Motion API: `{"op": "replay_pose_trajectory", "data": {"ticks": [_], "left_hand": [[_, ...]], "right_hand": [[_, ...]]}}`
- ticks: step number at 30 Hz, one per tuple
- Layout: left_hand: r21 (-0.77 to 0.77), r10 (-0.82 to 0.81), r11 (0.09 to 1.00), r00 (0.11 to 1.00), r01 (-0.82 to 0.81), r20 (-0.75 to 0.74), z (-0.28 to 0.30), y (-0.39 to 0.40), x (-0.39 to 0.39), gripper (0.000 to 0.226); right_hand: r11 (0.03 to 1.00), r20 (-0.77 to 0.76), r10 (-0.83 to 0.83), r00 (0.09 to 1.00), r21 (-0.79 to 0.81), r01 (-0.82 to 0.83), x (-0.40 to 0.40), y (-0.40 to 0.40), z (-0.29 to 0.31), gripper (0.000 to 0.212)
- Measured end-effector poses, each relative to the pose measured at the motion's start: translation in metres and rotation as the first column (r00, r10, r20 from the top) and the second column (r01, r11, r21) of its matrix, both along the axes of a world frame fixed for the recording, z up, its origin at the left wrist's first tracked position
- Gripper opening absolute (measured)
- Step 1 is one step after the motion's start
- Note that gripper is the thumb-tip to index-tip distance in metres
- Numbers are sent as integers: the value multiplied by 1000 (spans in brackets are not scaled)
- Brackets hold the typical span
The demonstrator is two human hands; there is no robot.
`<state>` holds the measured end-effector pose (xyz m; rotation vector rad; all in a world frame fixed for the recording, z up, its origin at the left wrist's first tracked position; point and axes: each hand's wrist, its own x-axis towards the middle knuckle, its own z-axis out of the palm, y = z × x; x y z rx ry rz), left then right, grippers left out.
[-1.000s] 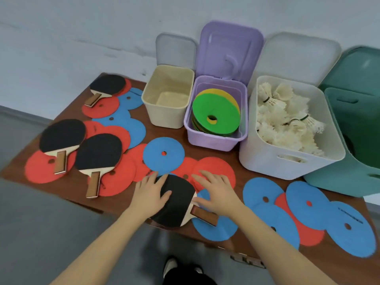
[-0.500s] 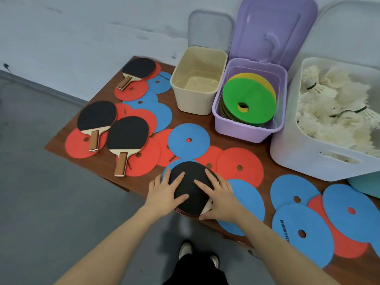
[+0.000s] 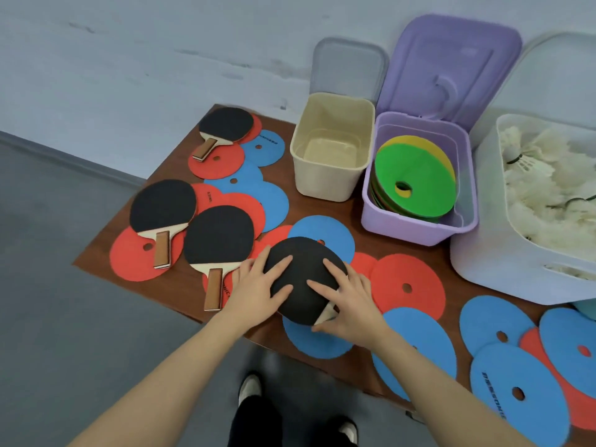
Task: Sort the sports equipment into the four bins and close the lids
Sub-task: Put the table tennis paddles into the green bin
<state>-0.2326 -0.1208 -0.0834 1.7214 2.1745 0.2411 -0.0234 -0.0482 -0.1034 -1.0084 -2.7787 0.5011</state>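
Black paddle (image 3: 303, 279) handle hidden under right hand (image 3: 350, 304), left hand (image 3: 258, 290) alongside.

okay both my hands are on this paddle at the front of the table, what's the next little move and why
Probably lift the paddle clear of the blue disc under it and carry it toward the empty beige bin. Your left hand and right hand both lie on its black face, and the purple bin already holds discs, the white bin shuttlecocks.
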Motion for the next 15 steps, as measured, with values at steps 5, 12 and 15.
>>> {"op": "replay_pose_trajectory", "data": {"ticks": [5, 12, 15], "left_hand": [[-45, 9, 999, 997, -12, -71, -5, 2, -69, 67], [-177, 250, 949, 965, -260, -78, -19, 11, -117, 73], [-209, 230, 944, 963, -256, -139, -27, 14, -121, 82]], "right_hand": [[993, -31, -116, 993, 22, 117, -60, -7, -12, 90], [893, -26, -441, 897, -116, 435, -112, -12, -18, 80], [841, -16, -532, 847, -128, 526, -116, -10, -20, 79]]}}
